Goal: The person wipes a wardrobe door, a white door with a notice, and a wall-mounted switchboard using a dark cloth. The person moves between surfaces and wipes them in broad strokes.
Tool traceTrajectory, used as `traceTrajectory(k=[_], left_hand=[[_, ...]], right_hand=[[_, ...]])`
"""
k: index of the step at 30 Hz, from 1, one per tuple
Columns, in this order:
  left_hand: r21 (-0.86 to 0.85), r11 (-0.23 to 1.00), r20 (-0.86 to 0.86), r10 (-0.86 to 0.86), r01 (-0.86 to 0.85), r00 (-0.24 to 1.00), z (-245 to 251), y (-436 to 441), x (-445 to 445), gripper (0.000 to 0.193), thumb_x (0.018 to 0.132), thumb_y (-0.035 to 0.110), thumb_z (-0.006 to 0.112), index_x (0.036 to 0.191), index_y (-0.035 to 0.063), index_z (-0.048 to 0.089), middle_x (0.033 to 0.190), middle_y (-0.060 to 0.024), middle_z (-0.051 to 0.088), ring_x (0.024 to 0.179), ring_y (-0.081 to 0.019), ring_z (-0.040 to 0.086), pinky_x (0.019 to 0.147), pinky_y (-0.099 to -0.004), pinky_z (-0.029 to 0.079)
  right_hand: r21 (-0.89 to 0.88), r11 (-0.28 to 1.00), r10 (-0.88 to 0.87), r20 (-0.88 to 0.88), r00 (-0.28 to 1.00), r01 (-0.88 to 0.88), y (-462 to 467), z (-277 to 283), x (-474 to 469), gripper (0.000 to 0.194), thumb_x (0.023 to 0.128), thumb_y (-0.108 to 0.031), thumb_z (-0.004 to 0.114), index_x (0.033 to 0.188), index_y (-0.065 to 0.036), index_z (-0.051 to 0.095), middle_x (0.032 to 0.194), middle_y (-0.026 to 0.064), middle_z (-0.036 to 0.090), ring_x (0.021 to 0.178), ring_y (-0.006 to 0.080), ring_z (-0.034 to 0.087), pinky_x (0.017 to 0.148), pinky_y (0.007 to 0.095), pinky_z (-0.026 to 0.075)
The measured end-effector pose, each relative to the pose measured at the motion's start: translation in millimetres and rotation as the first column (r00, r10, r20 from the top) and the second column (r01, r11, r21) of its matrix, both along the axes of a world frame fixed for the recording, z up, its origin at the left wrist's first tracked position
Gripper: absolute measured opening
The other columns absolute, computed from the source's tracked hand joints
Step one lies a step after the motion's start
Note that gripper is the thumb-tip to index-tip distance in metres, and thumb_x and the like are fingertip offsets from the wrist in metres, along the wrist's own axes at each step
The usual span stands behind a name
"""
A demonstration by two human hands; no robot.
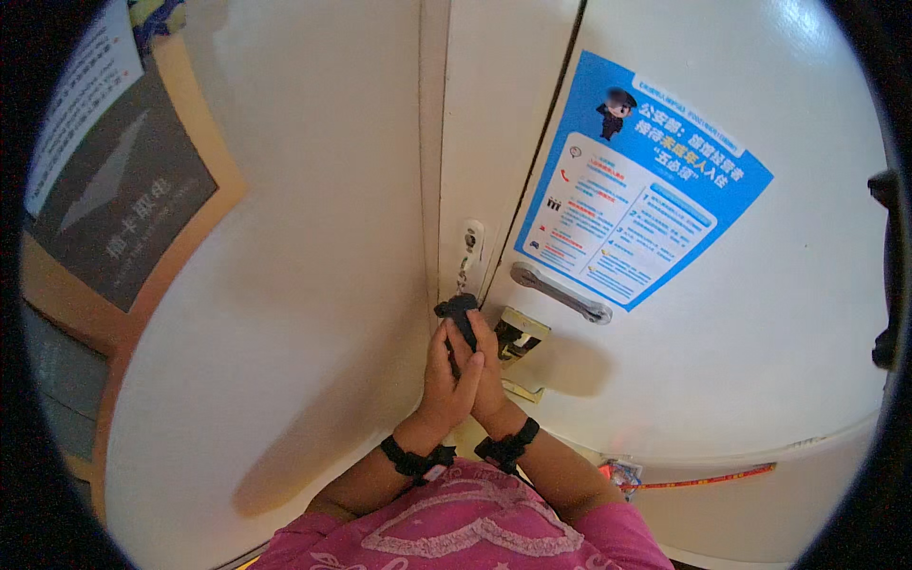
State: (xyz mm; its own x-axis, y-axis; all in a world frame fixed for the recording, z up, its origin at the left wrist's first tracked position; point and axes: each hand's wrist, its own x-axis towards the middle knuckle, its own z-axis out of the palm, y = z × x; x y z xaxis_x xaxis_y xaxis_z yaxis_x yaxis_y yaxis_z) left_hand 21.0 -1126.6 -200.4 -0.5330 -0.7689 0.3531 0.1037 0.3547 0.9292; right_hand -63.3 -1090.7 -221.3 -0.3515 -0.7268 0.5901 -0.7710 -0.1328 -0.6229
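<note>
Both hands meet in front of me around a small black object (pixel 459 308), probably plastic, whose exact kind I cannot tell. My left hand (pixel 443 381) wraps it from the left, and my right hand (pixel 486 374) presses against it from the right with fingers extended along it. Just above the object hangs a short metal chain (pixel 462 274), which leads up to a white oval plate (pixel 471 239) on the white door frame (pixel 499 128). Whether the chain joins the black object is unclear. My fingers hide its lower part. Each wrist wears a black strap.
On the white door (pixel 769 320) are a blue printed poster (pixel 662 178), a grey metal slotted bar (pixel 561 292), a brass lock plate (pixel 526 329) and a brass piece (pixel 524 390) below. A red strip (pixel 705 477) lies lower right. Dark printed panels (pixel 125 192) cover the left wall.
</note>
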Motion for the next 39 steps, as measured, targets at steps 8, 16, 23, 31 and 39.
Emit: traceTrajectory(k=[8, 16, 23, 31, 39], left_hand=[[-0.039, 0.999, 0.121, 0.029, -0.025, 0.992, -25, 10, 3, 0.060, 0.097, 0.025, 0.059, 0.137, -0.0072, 0.029, 0.129, -0.0226, 0.043, 0.118, -0.0308, 0.046, 0.102, -0.0410, 0.036], [0.060, 0.994, 0.139, -0.095, 0.087, 0.986, -37, 19, 8, 0.062, 0.096, 0.022, 0.058, 0.143, -0.0027, 0.024, 0.137, -0.0224, 0.036, 0.128, -0.0320, 0.039, 0.107, -0.0434, 0.033], [-0.243, 0.968, 0.003, -0.059, 0.058, 0.998, -20, 20, -10, 0.068, 0.097, 0.020, 0.055, 0.147, -0.0004, 0.013, 0.148, -0.0213, 0.020, 0.136, -0.0351, 0.029, 0.111, -0.0490, 0.030], [-0.001, 0.997, 0.184, -0.076, 0.078, 0.980, -62, 19, -20, 0.063, 0.099, 0.021, 0.054, 0.148, -0.0016, 0.021, 0.144, -0.0220, 0.030, 0.133, -0.0325, 0.036, 0.110, -0.0439, 0.033], [0.177, 0.984, 0.382, -0.090, 0.023, 0.920, -100, 15, 0, 0.049, 0.102, 0.023, 0.046, 0.142, -0.0031, 0.034, 0.139, -0.0253, 0.040, 0.127, -0.0372, 0.045, 0.103, -0.0431, 0.041]], right_hand=[[0.080, 0.997, -0.004, -0.050, 0.999, 0.008, 17, -41, 6, 0.048, 0.096, -0.017, 0.058, 0.142, -0.011, 0.049, 0.141, 0.0171, 0.043, 0.127, 0.0381, 0.042, 0.107, 0.0448, 0.036], [0.280, 0.960, 0.039, -0.222, 0.974, 0.025, 46, -20, -16, 0.046, 0.094, -0.017, 0.055, 0.140, -0.017, 0.053, 0.147, 0.0086, 0.042, 0.127, 0.0361, 0.042, 0.108, 0.0471, 0.034], [-0.035, 0.929, -0.282, -0.710, 0.645, 0.368, 56, -5, -49, 0.047, 0.091, -0.023, 0.054, 0.138, -0.031, 0.055, 0.153, -0.0016, 0.039, 0.142, 0.0279, 0.029, 0.117, 0.0479, 0.019], [0.305, 0.917, 0.023, -0.681, 0.732, 0.256, 72, -76, -55, 0.049, 0.088, -0.019, 0.054, 0.137, -0.023, 0.055, 0.155, -0.0033, 0.035, 0.146, 0.0213, 0.024, 0.119, 0.0470, 0.016], [0.414, 0.910, 0.219, -0.545, 0.809, 0.033, 82, -79, -41, 0.047, 0.085, -0.018, 0.057, 0.131, -0.007, 0.056, 0.151, 0.0056, 0.041, 0.143, 0.0246, 0.030, 0.119, 0.0466, 0.020]])
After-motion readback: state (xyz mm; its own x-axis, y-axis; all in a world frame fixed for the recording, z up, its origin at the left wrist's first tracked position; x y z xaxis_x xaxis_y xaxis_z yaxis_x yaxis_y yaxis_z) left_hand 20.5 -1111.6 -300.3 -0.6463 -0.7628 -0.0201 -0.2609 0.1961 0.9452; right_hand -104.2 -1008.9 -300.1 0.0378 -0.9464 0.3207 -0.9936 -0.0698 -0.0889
